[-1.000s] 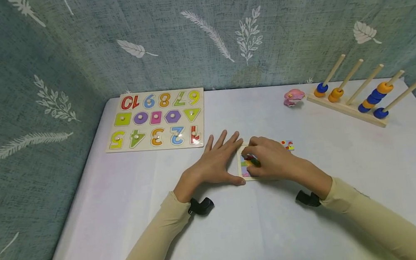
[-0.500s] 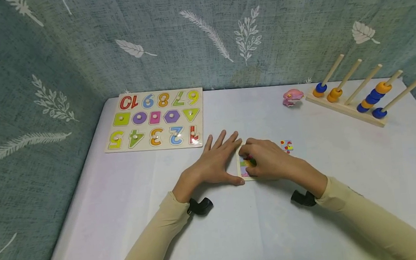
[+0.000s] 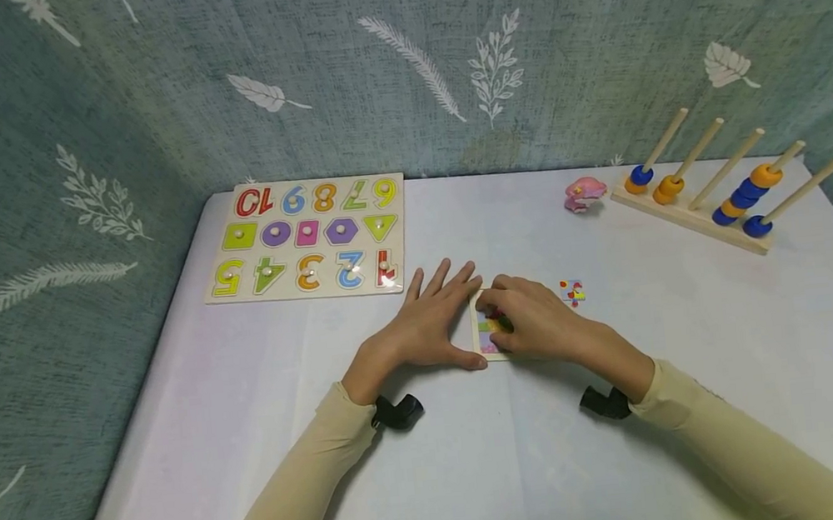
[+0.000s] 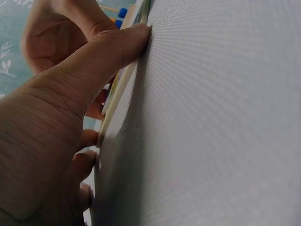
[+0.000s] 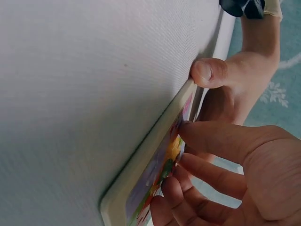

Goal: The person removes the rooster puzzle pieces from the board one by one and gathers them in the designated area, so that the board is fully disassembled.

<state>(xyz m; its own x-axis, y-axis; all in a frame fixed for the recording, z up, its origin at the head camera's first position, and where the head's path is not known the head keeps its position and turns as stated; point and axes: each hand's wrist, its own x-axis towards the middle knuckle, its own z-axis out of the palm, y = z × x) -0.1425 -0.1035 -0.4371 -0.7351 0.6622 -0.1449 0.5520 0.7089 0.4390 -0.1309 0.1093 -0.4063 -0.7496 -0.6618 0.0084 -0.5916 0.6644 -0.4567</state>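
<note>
A small wooden jigsaw board [image 3: 486,342] with a colourful picture lies on the table between both hands. My left hand [image 3: 430,326] has its fingers spread, with thumb and index fingertip at the board's left corners. Over the picture, my right hand [image 3: 538,315] curls its thumb and fingers down around a dark green and red puzzle piece [image 3: 504,321], mostly hidden beneath it. In the right wrist view the fingertips touch the picture surface inside the pale frame [image 5: 141,172] of the board. A loose puzzle piece [image 3: 573,290] with red and yellow print lies just beyond the right hand.
A wooden number and shape puzzle [image 3: 303,239] lies at the back left. Towards the back right stand a pink toy figure [image 3: 585,193] and a wooden peg stand [image 3: 691,221] with blue and orange beads. Leaf-patterned cloth [image 3: 398,69] borders the table.
My right hand has shifted slightly left and lower over the board, and less of the dark piece shows between its fingers. The left hand keeps its place at the board's edge.
</note>
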